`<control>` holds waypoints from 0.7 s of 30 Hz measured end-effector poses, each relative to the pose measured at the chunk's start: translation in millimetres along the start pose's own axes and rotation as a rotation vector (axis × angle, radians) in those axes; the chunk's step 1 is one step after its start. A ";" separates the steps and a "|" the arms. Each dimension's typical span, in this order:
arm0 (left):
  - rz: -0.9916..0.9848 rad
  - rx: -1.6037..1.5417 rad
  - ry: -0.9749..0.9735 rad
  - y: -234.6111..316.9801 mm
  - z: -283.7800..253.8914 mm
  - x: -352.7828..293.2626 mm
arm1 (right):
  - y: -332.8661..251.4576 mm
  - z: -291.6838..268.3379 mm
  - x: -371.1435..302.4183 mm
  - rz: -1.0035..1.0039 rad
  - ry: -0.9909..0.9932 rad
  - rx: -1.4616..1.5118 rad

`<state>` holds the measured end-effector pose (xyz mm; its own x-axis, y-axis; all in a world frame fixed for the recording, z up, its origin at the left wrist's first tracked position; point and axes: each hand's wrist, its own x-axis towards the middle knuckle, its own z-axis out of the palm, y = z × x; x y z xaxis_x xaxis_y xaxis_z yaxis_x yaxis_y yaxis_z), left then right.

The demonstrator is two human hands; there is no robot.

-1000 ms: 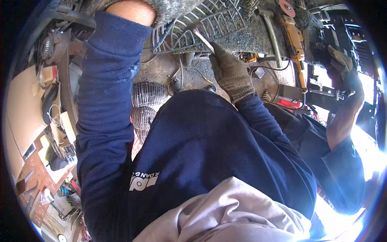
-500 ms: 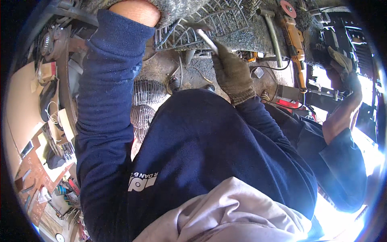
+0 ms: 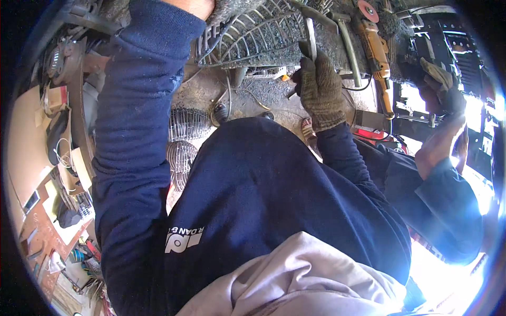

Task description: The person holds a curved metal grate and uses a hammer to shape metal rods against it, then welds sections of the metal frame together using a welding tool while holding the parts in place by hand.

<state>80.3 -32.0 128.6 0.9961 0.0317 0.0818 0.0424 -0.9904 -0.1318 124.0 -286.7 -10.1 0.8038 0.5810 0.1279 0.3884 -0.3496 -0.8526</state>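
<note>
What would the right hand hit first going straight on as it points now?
Likely the gritty bench top: the right hand, gripping a hammer-like tool, points away from the body toward it. Depth is unclear; it might pass above without touching.

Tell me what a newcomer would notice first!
Probably the big blue left sleeve, running up the picture's left side. Next, the gloved right hand, upper middle, gripping a hammer-like tool near a wire frame. The orange grinder with its pink disc stands out, upper right.
</note>
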 end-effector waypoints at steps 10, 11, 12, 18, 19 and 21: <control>0.016 0.013 0.023 -1.0 3.6 12.6 | 18.7 14.2 10.8 -0.017 -0.020 -0.200; 0.019 0.018 0.045 -1.9 5.8 14.6 | 14.9 13.0 9.4 0.053 -0.009 -0.089; 0.019 0.022 0.057 -2.2 7.2 16.0 | 8.3 10.6 6.9 0.093 -0.002 -0.030; 0.005 0.071 -0.117 2.7 -6.9 23.2 | 3.2 13.5 20.3 0.024 -0.069 -0.274; -0.002 0.045 -0.100 3.1 -7.6 22.6 | 3.4 9.6 15.4 0.096 -0.066 -0.185; -0.017 0.016 -0.096 1.3 -4.5 21.0 | -17.0 2.7 6.6 0.225 -0.066 -0.026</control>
<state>100.9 -33.2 134.6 0.9980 0.0621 -0.0109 0.0598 -0.9873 -0.1472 121.5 -275.0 3.8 0.8408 0.5323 -0.0982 0.2145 -0.4943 -0.8424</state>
